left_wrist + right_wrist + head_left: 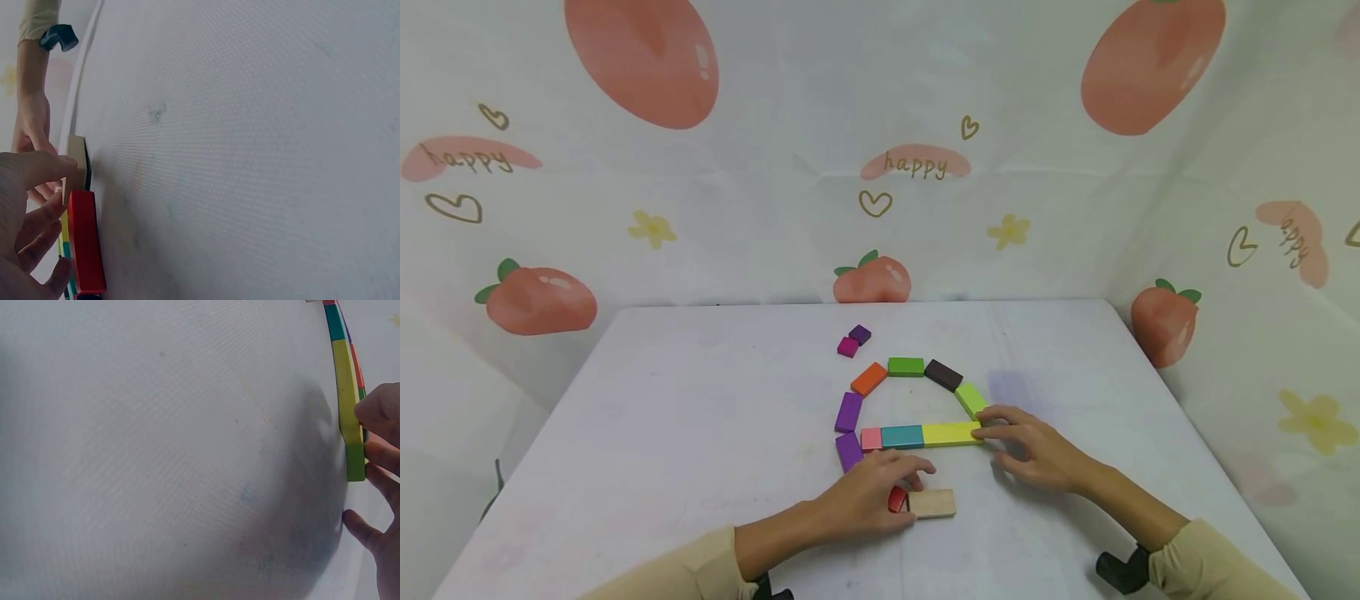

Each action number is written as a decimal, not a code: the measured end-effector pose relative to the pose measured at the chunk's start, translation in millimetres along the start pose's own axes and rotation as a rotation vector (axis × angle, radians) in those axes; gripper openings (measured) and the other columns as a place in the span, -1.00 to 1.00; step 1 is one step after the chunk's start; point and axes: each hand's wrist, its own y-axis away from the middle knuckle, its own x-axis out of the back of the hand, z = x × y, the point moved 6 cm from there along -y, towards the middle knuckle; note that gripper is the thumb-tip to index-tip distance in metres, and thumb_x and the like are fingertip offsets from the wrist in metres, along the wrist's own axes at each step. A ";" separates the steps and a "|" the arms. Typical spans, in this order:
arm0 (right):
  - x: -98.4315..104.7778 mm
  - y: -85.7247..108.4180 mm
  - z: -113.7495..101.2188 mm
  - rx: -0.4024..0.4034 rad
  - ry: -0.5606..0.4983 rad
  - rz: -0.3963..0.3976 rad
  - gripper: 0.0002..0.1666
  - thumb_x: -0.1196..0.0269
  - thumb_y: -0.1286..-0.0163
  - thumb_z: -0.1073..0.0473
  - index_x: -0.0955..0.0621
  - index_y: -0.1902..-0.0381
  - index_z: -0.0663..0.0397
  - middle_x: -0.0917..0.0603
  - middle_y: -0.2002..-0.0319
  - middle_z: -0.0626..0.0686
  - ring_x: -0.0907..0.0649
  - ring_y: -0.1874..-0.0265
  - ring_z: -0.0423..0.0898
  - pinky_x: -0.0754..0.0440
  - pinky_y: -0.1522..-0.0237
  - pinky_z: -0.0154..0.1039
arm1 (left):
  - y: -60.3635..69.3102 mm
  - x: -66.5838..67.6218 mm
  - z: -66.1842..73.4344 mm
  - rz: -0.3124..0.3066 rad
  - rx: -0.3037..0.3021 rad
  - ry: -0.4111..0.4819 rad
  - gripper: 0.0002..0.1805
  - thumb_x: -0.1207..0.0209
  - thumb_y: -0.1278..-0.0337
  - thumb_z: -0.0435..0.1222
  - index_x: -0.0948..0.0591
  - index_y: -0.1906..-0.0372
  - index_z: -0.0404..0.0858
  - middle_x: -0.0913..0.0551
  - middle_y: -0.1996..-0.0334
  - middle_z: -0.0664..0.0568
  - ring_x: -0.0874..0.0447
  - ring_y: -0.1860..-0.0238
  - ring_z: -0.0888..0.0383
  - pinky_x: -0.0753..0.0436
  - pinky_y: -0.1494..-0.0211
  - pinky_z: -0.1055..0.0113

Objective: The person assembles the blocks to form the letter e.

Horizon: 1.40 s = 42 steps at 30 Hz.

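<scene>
My left hand [872, 492] is over the near left part of a ring of coloured blocks. Its thumb and a finger pinch the left end of a plain wooden block [933, 503], beside a red block [897, 499] partly under the fingers. The right hand [1037, 450] has its fingers loosely spread, fingertips touching the right end of a yellow block [951, 434] and the lime green block [972, 401]. Left of the yellow block, a teal block [902, 437] and a pink block [871, 439] continue the row. One purple block [848, 451] is partly hidden by the left hand.
The arch continues with another purple block [848, 412], an orange block [869, 379], a green block [906, 367] and a dark brown block [943, 375]. Beyond it lie a magenta block [847, 347] and a dark purple block [860, 335] on the white table [700, 400].
</scene>
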 end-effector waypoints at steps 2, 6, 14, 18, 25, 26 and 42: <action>-0.3 0.1 0.1 -0.001 0.000 0.000 -0.57 -0.36 -0.20 0.28 -0.73 -0.05 -0.10 -0.57 -0.19 0.00 -0.54 -0.20 0.04 -0.55 -0.12 0.19 | 0.0 -0.5 -0.6 -0.006 0.001 -0.005 -0.43 -0.41 -0.11 -0.26 -0.52 -0.25 -0.03 -0.67 0.12 0.34 -0.47 -0.10 0.31 -0.53 -0.16 0.28; -0.6 0.1 0.5 -0.003 -0.002 -0.001 -0.58 -0.36 -0.21 0.28 -0.73 -0.05 -0.10 -0.57 -0.19 0.00 -0.54 -0.21 0.04 -0.55 -0.12 0.19 | -0.1 -1.5 -1.0 -0.005 -0.013 -0.019 -0.42 -0.41 -0.10 -0.25 -0.52 -0.25 -0.03 -0.67 0.13 0.33 -0.47 -0.11 0.29 -0.54 -0.16 0.27; -0.1 -0.1 0.1 0.000 0.000 0.000 -0.58 -0.36 -0.20 0.28 -0.73 -0.04 -0.09 -0.57 -0.19 0.00 -0.54 -0.20 0.04 -0.56 -0.12 0.19 | -1.3 -2.8 -2.3 -0.016 -0.013 -0.026 -0.40 -0.41 -0.10 -0.23 -0.51 -0.28 -0.03 -0.68 0.11 0.32 -0.47 -0.16 0.24 -0.57 -0.15 0.28; 0.2 -0.2 -0.2 -0.001 0.001 -0.001 -0.58 -0.36 -0.20 0.28 -0.73 -0.05 -0.09 -0.57 -0.20 0.00 -0.54 -0.20 0.05 -0.56 -0.12 0.19 | -1.8 -2.5 -2.9 -0.028 -0.005 -0.021 -0.39 -0.41 -0.10 -0.23 -0.50 -0.29 -0.03 -0.67 0.11 0.33 -0.46 -0.17 0.23 -0.56 -0.16 0.28; 0.5 -0.5 0.0 -0.006 -0.008 -0.010 -0.57 -0.36 -0.21 0.28 -0.73 -0.06 -0.09 -0.57 -0.19 0.00 -0.54 -0.20 0.04 -0.55 -0.12 0.19 | -3.6 3.5 -2.8 -0.030 0.018 -0.017 -0.37 -0.41 -0.08 -0.25 -0.50 -0.30 -0.02 -0.67 0.13 0.33 -0.48 -0.09 0.30 -0.56 -0.08 0.37; 0.5 -0.7 0.0 -0.007 -0.008 -0.012 -0.57 -0.35 -0.21 0.28 -0.73 -0.06 -0.09 -0.57 -0.19 0.00 -0.54 -0.20 0.04 -0.55 -0.13 0.19 | -3.8 3.6 -3.1 -0.034 0.024 -0.013 -0.38 -0.41 -0.08 -0.25 -0.51 -0.29 -0.02 -0.67 0.14 0.34 -0.48 -0.08 0.30 -0.56 -0.07 0.38; 0.2 -0.2 0.1 0.012 0.001 0.005 -0.56 -0.36 -0.19 0.29 -0.72 -0.06 -0.10 -0.57 -0.19 0.00 -0.54 -0.20 0.03 -0.56 -0.11 0.17 | -2.7 1.0 -4.3 -0.023 0.016 -0.017 -0.40 -0.43 -0.06 -0.24 -0.53 -0.25 -0.06 -0.64 0.18 0.36 -0.47 -0.08 0.29 -0.55 -0.11 0.35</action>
